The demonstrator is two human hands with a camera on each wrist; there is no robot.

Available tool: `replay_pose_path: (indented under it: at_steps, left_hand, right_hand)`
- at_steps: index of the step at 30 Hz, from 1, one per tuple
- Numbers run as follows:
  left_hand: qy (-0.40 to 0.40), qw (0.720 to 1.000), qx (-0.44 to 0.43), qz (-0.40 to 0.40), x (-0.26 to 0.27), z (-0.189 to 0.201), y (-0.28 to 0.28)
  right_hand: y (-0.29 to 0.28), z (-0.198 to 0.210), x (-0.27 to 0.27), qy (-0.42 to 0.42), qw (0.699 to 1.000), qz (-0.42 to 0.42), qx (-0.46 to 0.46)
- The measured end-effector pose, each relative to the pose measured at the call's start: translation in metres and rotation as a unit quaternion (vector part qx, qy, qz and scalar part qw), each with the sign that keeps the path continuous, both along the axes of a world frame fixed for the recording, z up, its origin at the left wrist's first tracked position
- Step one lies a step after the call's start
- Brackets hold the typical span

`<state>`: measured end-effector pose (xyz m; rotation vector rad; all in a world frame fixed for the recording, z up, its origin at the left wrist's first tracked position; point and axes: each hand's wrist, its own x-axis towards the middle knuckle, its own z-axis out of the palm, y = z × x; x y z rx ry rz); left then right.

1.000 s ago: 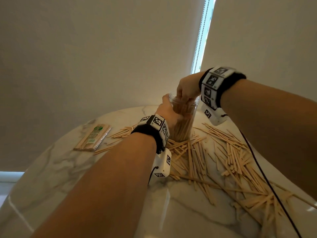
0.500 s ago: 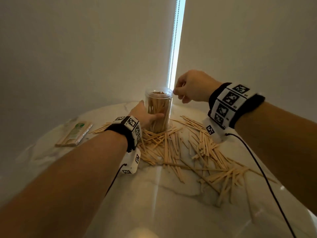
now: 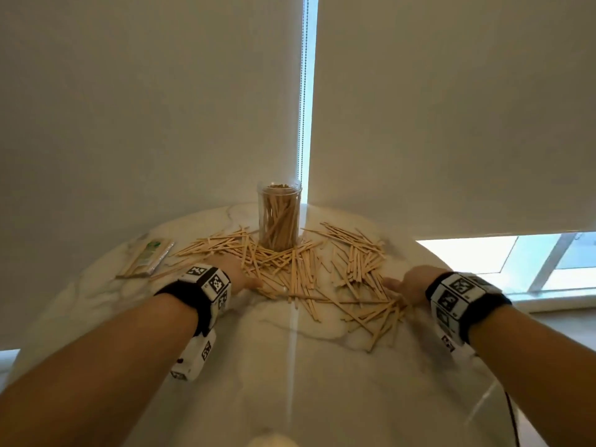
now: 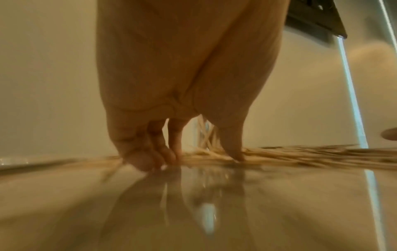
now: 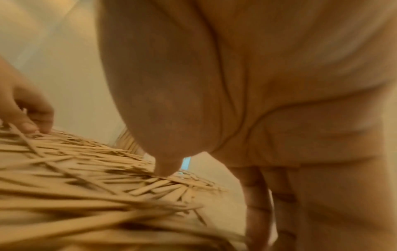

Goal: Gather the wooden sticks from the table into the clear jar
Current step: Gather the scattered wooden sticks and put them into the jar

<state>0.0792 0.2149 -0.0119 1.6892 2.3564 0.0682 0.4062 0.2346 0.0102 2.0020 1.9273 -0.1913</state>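
Note:
The clear jar (image 3: pixel 279 214) stands upright at the back of the marble table (image 3: pixel 290 382), packed with wooden sticks. Loose wooden sticks (image 3: pixel 309 272) lie scattered in front of it and to both sides. My left hand (image 3: pixel 240 274) rests on the left edge of the pile, its fingertips (image 4: pixel 150 159) and thumb spread and touching the sticks (image 4: pixel 279 156). My right hand (image 3: pixel 403 283) rests on the pile's right edge. In the right wrist view its thumb tip presses on the sticks (image 5: pixel 86 178) with the fingers (image 5: pixel 257 203) reaching down beside them. Neither hand holds a stick.
A wrapped packet of sticks (image 3: pixel 146 258) lies at the table's back left. Pale roller blinds with a bead chain (image 3: pixel 301 91) hang right behind the jar. A bright window (image 3: pixel 516 262) shows low on the right. The table's rounded edge curves close to both hands.
My left hand has let go of the jar and come down to the pile's left edge. My right hand has dropped from above the jar's mouth to the pile's right edge.

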Motion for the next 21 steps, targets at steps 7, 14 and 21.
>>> replay_pose_path:
  at_steps: [7,14,21]
  left_hand:
    - [-0.030,0.997,0.009,-0.071,0.045,-0.003,-0.006]
    - [-0.055,0.997,0.030,-0.055,0.052,-0.001,-0.008]
    - [-0.150,0.986,0.018,-0.063,0.049,0.006,-0.019]
  right_hand:
    - [-0.011,-0.001,-0.061,0.129,0.990,0.053,0.016]
    - [-0.013,-0.004,-0.105,0.170,0.979,0.111,0.016]
    - [-0.019,-0.010,-0.126,0.132,0.963,0.230,0.041]
